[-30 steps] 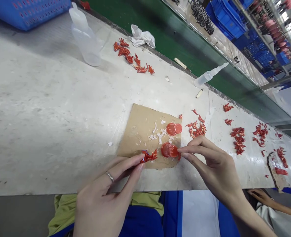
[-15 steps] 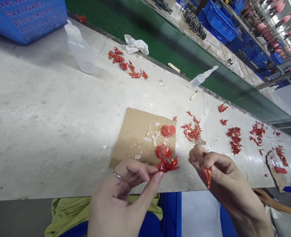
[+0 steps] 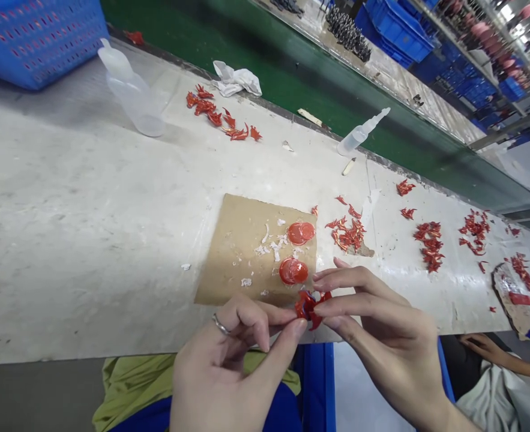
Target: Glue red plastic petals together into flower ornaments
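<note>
My left hand (image 3: 242,354), a ring on one finger, pinches a glossy red spiky part (image 3: 306,305) between thumb and fingertips, just above the table's near edge. My right hand (image 3: 382,330) meets it from the right, thumb and index finger closed on the part's right side, where a small red pointed piece is mostly covered by the fingertips. Two red round pieces, an upper one (image 3: 301,232) and a lower one (image 3: 293,271) with a wet-looking surface, lie on a brown cardboard sheet (image 3: 237,240) beyond my hands. White scraps (image 3: 274,247) are scattered there.
Red pointed pieces lie in a pile (image 3: 348,233), with further heaps (image 3: 429,246) to the right. A large squeeze bottle (image 3: 134,99), a small nozzle bottle (image 3: 359,138), crumpled white paper (image 3: 236,79) and a blue basket (image 3: 44,45) stand farther back. Another person's arm (image 3: 499,354) shows at lower right.
My right hand has moved left, bringing its red pointed piece against the spiky part in my left hand. The left hand has shifted slightly right, still pinching.
</note>
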The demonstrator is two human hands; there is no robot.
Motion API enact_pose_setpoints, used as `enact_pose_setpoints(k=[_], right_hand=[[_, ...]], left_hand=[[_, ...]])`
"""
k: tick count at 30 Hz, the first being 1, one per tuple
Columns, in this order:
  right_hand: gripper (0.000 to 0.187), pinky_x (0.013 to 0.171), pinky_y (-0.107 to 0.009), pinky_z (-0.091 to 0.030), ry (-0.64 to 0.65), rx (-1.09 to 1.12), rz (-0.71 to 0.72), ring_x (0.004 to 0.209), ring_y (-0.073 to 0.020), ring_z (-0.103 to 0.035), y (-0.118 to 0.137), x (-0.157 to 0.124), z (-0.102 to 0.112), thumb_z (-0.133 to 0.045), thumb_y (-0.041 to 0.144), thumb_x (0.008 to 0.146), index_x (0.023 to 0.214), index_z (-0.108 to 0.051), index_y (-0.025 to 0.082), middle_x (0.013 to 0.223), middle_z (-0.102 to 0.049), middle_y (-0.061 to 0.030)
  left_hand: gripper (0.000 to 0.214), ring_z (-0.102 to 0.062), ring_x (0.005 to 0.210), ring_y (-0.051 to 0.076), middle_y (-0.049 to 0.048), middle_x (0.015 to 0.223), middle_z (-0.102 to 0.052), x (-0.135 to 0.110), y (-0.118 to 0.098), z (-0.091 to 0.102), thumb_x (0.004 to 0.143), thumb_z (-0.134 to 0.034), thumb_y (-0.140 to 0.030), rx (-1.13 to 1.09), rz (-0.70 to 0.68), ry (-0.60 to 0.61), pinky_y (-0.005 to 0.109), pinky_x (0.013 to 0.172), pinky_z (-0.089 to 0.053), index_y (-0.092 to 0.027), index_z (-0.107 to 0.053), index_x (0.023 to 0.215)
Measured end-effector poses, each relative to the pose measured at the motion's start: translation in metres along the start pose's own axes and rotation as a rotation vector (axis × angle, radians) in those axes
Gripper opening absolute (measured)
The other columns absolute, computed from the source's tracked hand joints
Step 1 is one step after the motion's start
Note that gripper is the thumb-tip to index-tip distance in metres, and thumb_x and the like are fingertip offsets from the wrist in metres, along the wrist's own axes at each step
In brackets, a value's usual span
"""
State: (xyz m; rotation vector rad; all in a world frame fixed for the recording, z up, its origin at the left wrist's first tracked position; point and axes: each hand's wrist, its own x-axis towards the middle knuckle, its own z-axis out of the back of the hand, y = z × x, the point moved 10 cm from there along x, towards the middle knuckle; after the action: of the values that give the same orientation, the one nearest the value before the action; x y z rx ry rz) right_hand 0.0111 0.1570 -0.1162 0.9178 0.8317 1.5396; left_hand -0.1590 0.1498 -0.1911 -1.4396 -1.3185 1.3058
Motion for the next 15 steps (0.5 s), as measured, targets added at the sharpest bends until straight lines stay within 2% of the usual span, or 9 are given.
enact_pose_setpoints(k=[2,5,9,15], right_hand=[[0.027,0.090,-0.034,-0.068,0.000,-0.016,0.020,0.103,-0.0221,-0.078,0.0017,-0.0001,0.0006,-0.073,0.009,0.095,0.103,-0.086,0.031,0.106,-0.081,-0.0048],[0.024,0.092,-0.030,-0.066,0.010,-0.036,0.059,0.102,-0.0193,-0.078,0.0057,-0.0005,0.0006,-0.074,0.007,0.094,0.102,-0.086,0.027,0.105,-0.081,-0.0046],[0.023,0.095,-0.024,-0.062,0.005,-0.040,0.054,0.102,-0.0160,-0.078,0.0046,-0.0015,0.0006,-0.073,0.006,0.094,0.102,-0.086,0.024,0.106,-0.081,-0.0037],[0.025,0.095,-0.022,-0.062,-0.002,-0.041,0.051,0.103,-0.0145,-0.078,0.0025,-0.0029,-0.0003,-0.072,0.005,0.094,0.102,-0.086,0.024,0.107,-0.080,-0.0027]], left_hand=[[0.033,-0.081,0.064,0.008,-0.0156,0.072,-0.081,-0.0020,0.0015,0.0017,0.077,-0.078,-0.013,-0.024,0.025,-0.051,0.006,0.066,-0.062,-0.026,-0.052,0.062],[0.034,-0.080,0.062,0.007,-0.0146,0.068,-0.080,-0.0046,0.0052,0.0035,0.076,-0.079,-0.013,-0.060,0.067,-0.105,0.004,0.064,-0.059,-0.025,-0.051,0.060],[0.035,-0.081,0.064,0.009,-0.0136,0.069,-0.080,-0.0029,0.0044,0.0001,0.075,-0.080,-0.012,-0.028,0.045,-0.056,0.006,0.065,-0.060,-0.025,-0.052,0.060],[0.035,-0.082,0.065,0.010,-0.0136,0.071,-0.081,-0.0021,0.0037,0.0009,0.078,-0.080,-0.013,0.004,0.009,-0.026,0.006,0.066,-0.061,-0.026,-0.052,0.061]])
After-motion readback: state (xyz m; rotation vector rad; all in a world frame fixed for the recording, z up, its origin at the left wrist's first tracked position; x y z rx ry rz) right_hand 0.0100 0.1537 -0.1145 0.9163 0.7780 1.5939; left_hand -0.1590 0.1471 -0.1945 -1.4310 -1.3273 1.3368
